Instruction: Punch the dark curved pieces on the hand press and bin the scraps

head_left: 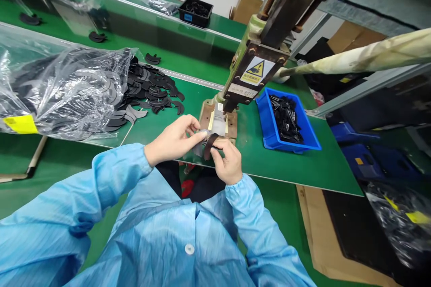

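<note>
Here, left hand (173,140) pinched on grey curved piece (198,149), right hand (229,160) on dark curved strip (209,146), likely for fingertip control; blue bin (267,126) rightward of both, presumably for reach.

We see a bag (67,87) of clear, crinkled, glossy plastic, while the loose pieces (153,87) and the dark strip (209,147) look matt. On the press (266,50) we make out chipped paint over metal, a dull dark column and a stained, rusty-looking base (232,131). Around these we find a bin (266,128) of smooth, slightly shiny plastic, a smooth, faintly glossy bench (286,167), sleeves (114,170) of creased, softly shiny cloth, and matt cardboard (316,237).
</note>
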`<action>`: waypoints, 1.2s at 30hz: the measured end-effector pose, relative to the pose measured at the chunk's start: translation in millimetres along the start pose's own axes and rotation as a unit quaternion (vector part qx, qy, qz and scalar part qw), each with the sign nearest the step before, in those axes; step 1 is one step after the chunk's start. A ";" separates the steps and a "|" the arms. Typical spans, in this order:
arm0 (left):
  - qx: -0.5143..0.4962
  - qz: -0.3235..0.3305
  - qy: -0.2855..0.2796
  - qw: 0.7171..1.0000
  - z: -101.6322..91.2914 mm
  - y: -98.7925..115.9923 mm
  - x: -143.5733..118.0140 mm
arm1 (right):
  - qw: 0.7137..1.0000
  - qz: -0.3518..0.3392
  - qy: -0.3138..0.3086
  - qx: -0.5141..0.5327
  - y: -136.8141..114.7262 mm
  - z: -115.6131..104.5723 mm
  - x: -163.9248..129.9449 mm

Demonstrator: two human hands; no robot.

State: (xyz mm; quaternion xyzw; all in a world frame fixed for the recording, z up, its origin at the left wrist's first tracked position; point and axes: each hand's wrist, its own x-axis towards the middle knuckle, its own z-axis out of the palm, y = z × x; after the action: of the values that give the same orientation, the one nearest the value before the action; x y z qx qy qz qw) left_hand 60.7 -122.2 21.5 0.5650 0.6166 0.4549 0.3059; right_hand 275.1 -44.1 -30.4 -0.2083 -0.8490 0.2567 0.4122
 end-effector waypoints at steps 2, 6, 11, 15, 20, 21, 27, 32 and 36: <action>0.099 0.093 0.023 0.991 0.8 6.2 -2.8 | 1.000 -0.014 0.001 -0.006 1.2 1.0 -0.2; 0.132 0.135 -0.033 0.981 5.4 12.3 -1.3 | 0.999 -0.036 0.015 -0.011 2.3 1.1 0.1; 0.029 0.040 -0.076 0.996 10.2 5.9 3.4 | 0.998 -0.047 0.039 -0.006 1.4 0.4 -3.5; -0.042 -0.004 -0.086 0.995 12.8 1.7 3.6 | 0.998 -0.041 0.052 0.007 1.7 3.2 -7.7; -0.173 -0.064 -0.055 0.981 15.3 5.5 5.9 | 0.997 -0.010 0.067 0.020 2.7 3.2 -4.2; -0.197 -0.083 -0.084 0.973 14.8 6.0 7.4 | 0.998 -0.004 0.060 0.021 3.9 0.8 -2.4; -0.190 -0.136 -0.061 0.970 -6.2 -22.4 52.0 | 0.990 0.093 0.103 -0.004 40.3 -33.2 -11.7; -0.191 -0.262 0.077 0.943 -27.9 -66.5 153.0 | 0.966 0.191 0.168 -0.035 84.6 -54.4 -44.2; -0.202 -0.267 0.148 0.931 -28.0 -75.9 242.0 | 0.962 0.217 0.159 -0.048 96.4 -55.1 -51.8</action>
State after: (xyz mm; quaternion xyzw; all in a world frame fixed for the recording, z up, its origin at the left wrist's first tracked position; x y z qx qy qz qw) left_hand -38.2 111.7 -3.1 0.2324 0.6779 0.5498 0.4292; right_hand 362.9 16.6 -90.6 -0.4452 -0.7185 0.2623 0.4656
